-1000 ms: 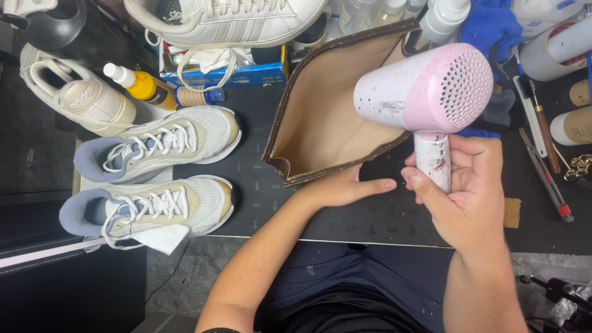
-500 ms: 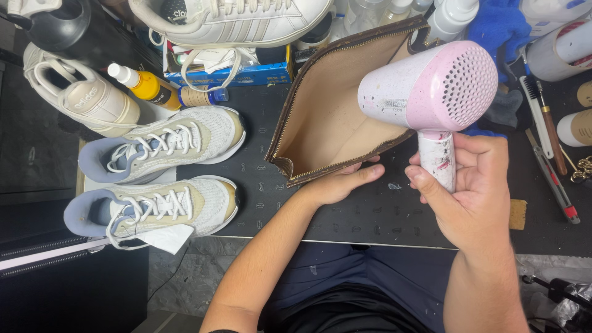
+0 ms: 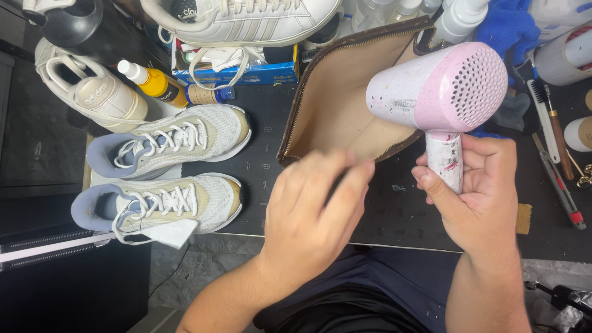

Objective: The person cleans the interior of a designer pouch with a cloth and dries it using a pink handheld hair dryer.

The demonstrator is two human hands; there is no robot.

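My right hand (image 3: pixel 481 197) is shut on the handle of a pink and white hair dryer (image 3: pixel 438 92), held upright with its perforated rear grille facing me. The dryer's body hangs over the right part of an open brown zip pouch (image 3: pixel 339 92) with a tan lining, which lies on a black mat (image 3: pixel 259 166). My left hand (image 3: pixel 314 216) is raised and blurred, back towards me, fingers stretched over the pouch's near edge. Nothing shows in it.
A pair of beige and lavender sneakers (image 3: pixel 179 139) (image 3: pixel 166 203) lies left of the pouch. Behind are a cream shoe (image 3: pixel 92 92), a white sneaker (image 3: pixel 246 18), a yellow bottle (image 3: pixel 151 80) and a blue cloth (image 3: pixel 505 24). Brushes and hand tools (image 3: pixel 555 135) lie at the right.
My left hand has lifted off the pouch's near edge and come up towards the camera. The hair dryer has stayed in my right hand, almost unmoved.
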